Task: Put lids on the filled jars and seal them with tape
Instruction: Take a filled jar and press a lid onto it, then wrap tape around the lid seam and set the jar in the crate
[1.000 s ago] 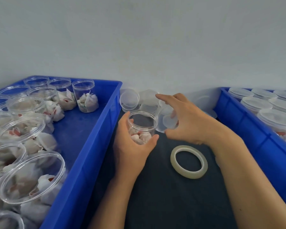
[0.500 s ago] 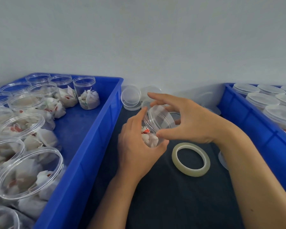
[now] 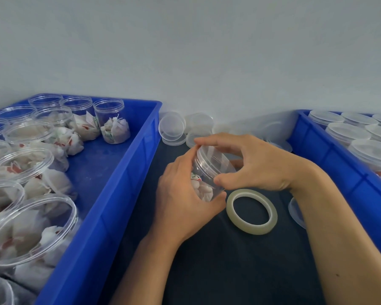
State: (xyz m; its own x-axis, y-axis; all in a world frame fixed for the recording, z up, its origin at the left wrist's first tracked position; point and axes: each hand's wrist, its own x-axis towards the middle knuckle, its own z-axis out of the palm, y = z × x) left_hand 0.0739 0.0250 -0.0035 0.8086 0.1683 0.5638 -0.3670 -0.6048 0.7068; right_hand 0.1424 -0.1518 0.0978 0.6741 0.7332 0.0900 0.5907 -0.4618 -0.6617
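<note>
A clear plastic jar (image 3: 201, 186) with white packets inside is tilted to the right above the dark mat. My left hand (image 3: 180, 199) grips its body from below and behind. A clear lid (image 3: 213, 161) sits on the jar's mouth, and my right hand (image 3: 255, 164) holds that lid with fingers over the top and thumb at its lower rim. A roll of clear tape (image 3: 251, 211) lies flat on the mat just right of the jar, under my right wrist.
A blue bin (image 3: 110, 194) on the left holds several open filled jars (image 3: 112, 124). Another blue bin (image 3: 330, 157) on the right holds several lidded jars (image 3: 348, 130). Loose clear lids (image 3: 172, 128) lie by the wall, and one lid (image 3: 296, 213) sits beside my right forearm.
My right hand brought a lid from the pile onto the jar. My left hand tipped the jar from upright to leaning right and lifted it slightly.
</note>
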